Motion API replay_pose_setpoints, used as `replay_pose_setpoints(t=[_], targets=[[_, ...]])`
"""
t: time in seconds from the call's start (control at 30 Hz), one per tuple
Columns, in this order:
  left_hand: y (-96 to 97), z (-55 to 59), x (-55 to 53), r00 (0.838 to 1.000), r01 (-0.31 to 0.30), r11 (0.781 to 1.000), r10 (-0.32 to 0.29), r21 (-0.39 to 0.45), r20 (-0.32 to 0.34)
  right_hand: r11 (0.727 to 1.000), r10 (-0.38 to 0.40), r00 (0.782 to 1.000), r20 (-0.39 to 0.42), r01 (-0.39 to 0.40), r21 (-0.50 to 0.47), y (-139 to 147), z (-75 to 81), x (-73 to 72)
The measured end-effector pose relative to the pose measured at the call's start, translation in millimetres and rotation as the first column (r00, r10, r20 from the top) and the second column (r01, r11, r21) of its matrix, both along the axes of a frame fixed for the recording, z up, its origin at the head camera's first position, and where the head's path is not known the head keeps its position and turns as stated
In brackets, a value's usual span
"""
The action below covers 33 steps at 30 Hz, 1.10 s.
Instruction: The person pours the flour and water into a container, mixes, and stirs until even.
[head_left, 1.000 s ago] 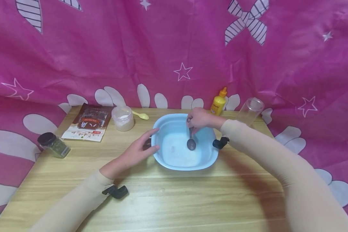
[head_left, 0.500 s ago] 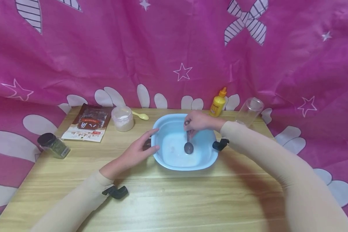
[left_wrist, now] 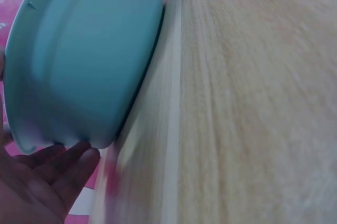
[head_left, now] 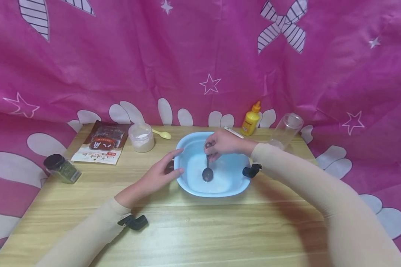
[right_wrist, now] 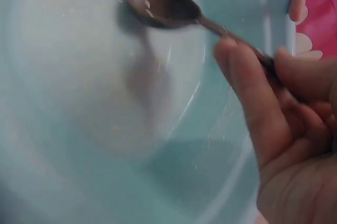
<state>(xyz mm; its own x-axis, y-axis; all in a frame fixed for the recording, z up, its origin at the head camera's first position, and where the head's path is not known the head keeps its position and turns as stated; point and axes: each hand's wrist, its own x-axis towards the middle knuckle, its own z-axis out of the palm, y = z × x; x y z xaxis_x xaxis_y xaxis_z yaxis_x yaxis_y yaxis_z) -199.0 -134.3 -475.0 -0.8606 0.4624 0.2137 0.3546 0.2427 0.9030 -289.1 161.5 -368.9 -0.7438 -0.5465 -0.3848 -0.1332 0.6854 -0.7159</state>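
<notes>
A light blue plastic basin (head_left: 187,188) holds a shallow whitish liquid in the head view. My left hand (head_left: 158,172) holds its left side, with thumb and index finger over the rim. In the left wrist view, other fingers (left_wrist: 73,169) lie against the outer wall. Over the basin, my right hand (head_left: 222,144) pinches the handle of a dark spoon (head_left: 207,174), bowl downward at the liquid. The right wrist view shows the spoon bowl (right_wrist: 163,7) close above the pale liquid (right_wrist: 79,77), with thumb and fingers on its handle.
Behind stand a yellow squeeze bottle (head_left: 250,120) and a clear tumbler (head_left: 287,129), beside a slim white item (head_left: 234,132). Leftward are a jar of white powder (head_left: 142,139), a yellow spoon (head_left: 163,134), a brown-and-white packet (head_left: 101,142) and a black-lidded jar (head_left: 62,168).
My right hand has moved the dark spoon leftward and slightly nearer through the basin. The slim white item behind the hand has come into sight. My left hand stays at the rim.
</notes>
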Motion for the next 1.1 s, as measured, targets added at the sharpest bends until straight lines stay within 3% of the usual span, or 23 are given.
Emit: replay_pose_setpoints(t=[0.1, 0.3, 0.4, 0.57, 0.7, 0.8, 0.97, 1.1], targets=[[-0.8, -1.7, 0.1, 1.000, -0.001, 1.000, 0.002, 0.009, -0.007, 0.998, 0.036, 0.999, 0.032, -0.037, 0.041, 5.5, -0.9, -0.3], [0.3, -2.1, -1.0, 1.000, 0.002, 1.000, -0.002, 0.009, -0.013, 0.966, 0.119, 0.990, -0.070, -0.099, 0.239, 20.2, 5.0, -2.9], [0.5, -0.8, -0.2, 1.000, -0.003, 1.000, 0.003, 0.003, -0.010, 0.950, 0.160, 0.985, -0.066, -0.135, 0.283, 21.2, 8.5, -1.8], [0.7, 0.2, 0.5, 1.000, -0.007, 1.000, 0.007, -0.002, -0.009, 0.959, 0.196, 0.978, 0.077, -0.207, 0.195, 8.7, 5.7, 5.1], [0.3, 0.7, 0.8, 1.000, -0.003, 1.000, 0.003, 0.001, 0.000, 0.971, 0.226, 0.969, 0.099, -0.232, 0.055, -6.5, -0.9, 11.1], [-0.2, 0.3, 1.0, 1.000, 0.001, 1.000, -0.001, 0.003, 0.005, 0.981, 0.191, 0.979, 0.067, -0.190, -0.031, -16.4, -4.0, 12.0], [0.4, -0.1, 0.9, 1.000, 0.007, 1.000, -0.007, 0.009, 0.011, 0.994, 0.020, 0.998, -0.057, -0.026, -0.102, -23.5, -7.1, 7.0], [0.6, 0.6, 0.2, 1.000, 0.007, 1.000, -0.007, 0.007, 0.006, 0.994, -0.090, 0.971, -0.222, 0.075, -0.074, -14.3, -5.6, 1.3]])
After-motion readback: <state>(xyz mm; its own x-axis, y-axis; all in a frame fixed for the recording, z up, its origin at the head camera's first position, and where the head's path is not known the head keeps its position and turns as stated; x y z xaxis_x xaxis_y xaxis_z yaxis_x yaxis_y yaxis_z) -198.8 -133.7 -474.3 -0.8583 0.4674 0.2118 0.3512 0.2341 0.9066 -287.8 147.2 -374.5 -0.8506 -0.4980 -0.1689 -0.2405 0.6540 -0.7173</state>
